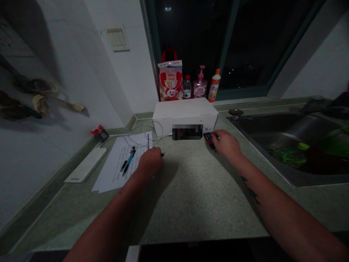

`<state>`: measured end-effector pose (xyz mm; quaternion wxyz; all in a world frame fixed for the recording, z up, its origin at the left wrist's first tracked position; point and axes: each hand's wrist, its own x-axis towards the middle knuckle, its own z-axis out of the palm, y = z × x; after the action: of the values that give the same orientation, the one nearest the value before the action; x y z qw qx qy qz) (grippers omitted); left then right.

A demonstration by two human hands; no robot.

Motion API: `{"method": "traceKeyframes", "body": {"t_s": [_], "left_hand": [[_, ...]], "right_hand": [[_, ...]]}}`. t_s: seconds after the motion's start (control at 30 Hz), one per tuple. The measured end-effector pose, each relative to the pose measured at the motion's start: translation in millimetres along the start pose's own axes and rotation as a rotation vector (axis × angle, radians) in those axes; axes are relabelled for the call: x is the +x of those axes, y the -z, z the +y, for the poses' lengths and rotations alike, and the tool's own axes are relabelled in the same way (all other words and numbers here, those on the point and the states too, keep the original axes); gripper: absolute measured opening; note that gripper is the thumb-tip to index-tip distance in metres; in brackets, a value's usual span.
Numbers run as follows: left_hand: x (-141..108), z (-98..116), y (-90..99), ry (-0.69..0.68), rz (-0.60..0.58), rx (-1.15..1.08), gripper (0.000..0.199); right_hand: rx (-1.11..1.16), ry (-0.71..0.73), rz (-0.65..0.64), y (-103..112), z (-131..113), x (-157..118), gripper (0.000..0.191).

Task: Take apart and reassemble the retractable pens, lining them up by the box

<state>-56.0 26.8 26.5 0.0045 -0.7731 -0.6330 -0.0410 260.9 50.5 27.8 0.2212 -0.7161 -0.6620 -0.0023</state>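
Observation:
My left hand point(151, 161) is closed just above the counter, by the right edge of the printed sheets point(114, 174). Only a short dark tip point(163, 154), apparently a pen's end, sticks out of that fist. On the sheets lie a blue-and-black pen point(129, 162) and a dark one beside it. My right hand point(228, 144) has its fingers pinched at a small bundle of pens point(209, 140) with dark, red and blue barrels, near the white box's right front corner. A pen end shows between those fingers; how many pens they grip I cannot tell.
Behind my hands stands a white box point(185, 109), with a blurred-out dark object point(187, 132) and a white cable before it. A white flat bar point(86, 165) and red packet point(99, 133) lie left. Bottles line the windowsill; a steel sink point(272, 153) is right.

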Motion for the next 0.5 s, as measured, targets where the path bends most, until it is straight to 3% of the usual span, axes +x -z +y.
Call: {"method": "traceKeyframes", "body": {"t_s": [0.07, 0.17, 0.23, 0.37, 0.5], "left_hand": [[-5.7, 19.3, -4.9, -0.142, 0.06, -0.143, 0.018], [-12.5, 38.7, -12.2, -0.307, 0.073, -0.404, 0.017], [-14.6, 43.7, -16.9, -0.368, 0.093, -0.534, 0.014], [-13.9, 42.4, -22.9, -0.358, 0.129, -0.649, 0.01], [-9.7, 38.9, -22.0, -0.249, 0.142, -0.668, 0.018]], "right_hand": [[0.128, 0.16, -0.039, -3.8, -15.9, -10.4, 0.031], [0.346, 0.489, -0.224, -12.8, -42.5, -31.5, 0.027], [0.411, 0.605, -0.334, -19.4, -55.8, -42.9, 0.025], [0.563, 0.523, -0.383, -30.7, -59.9, -45.1, 0.014], [0.839, 0.176, -0.369, -36.8, -45.8, -29.6, 0.025]]}}
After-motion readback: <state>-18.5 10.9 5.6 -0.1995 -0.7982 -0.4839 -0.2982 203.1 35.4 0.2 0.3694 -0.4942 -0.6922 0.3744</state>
